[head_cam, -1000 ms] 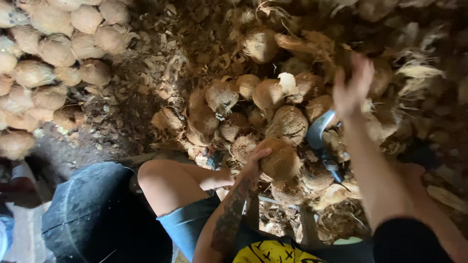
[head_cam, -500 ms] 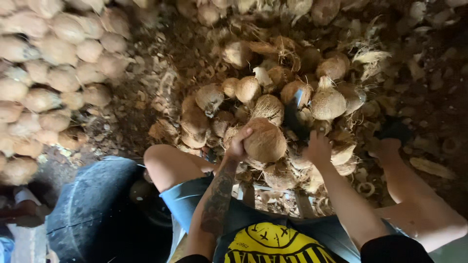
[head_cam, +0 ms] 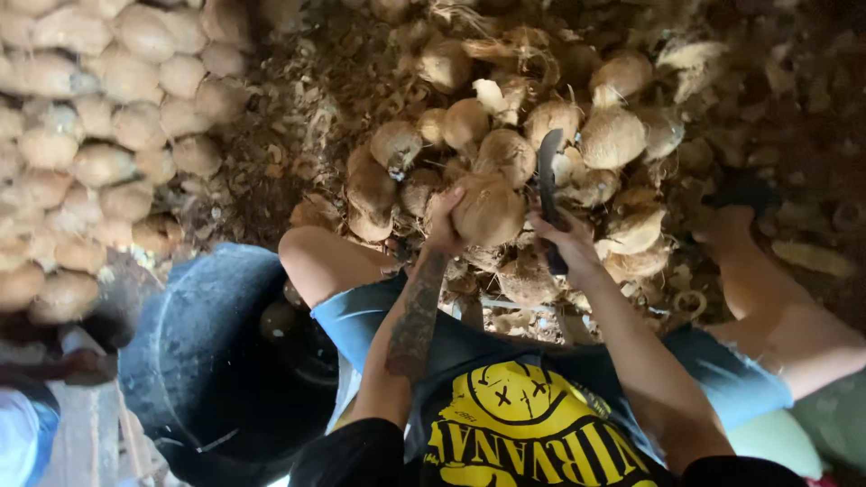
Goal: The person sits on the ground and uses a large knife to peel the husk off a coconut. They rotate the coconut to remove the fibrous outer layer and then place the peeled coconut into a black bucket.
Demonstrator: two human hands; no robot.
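Two hands work over one husked coconut (head_cam: pixel 488 209), which sits between your knees above the heap of coconuts (head_cam: pixel 541 135) on the ground in front of you.

1. Left hand (head_cam: pixel 444 221): your fingers wrap the left side of the husked coconut and hold it firmly. The thumb lies across the top edge of the nut. The tattooed forearm runs up from your lap to the nut.

2. Right hand (head_cam: pixel 566 242): your fingers are closed tight round the handle of a dark blade (head_cam: pixel 547 176). The blade points away from you and stands just beside the right flank of the held coconut. Whether the edge touches the shell cannot be told from this view.

3. Position of the work: the held coconut is brown, round and fibrous. It rests against the nearest nuts of the heap, which spreads ahead of you and to the right, mixed with loose husk fibres (head_cam: pixel 307 117).

4. Surroundings:
- Dark round tub (head_cam: pixel 194 352): low on your left, just beside your left knee (head_cam: pixel 311 257). One round nut lies inside it, near the rim.
- Stacked pale coconuts (head_cam: pixel 99 144): a second, tidier pile at far left, well apart from your hands.
- Right leg (head_cam: pixel 767 289): stretched out to the right, with the foot set among husk scraps.
- Blue shorts (head_cam: pixel 361 316) and a black shirt with a yellow print fill the bottom of the view.
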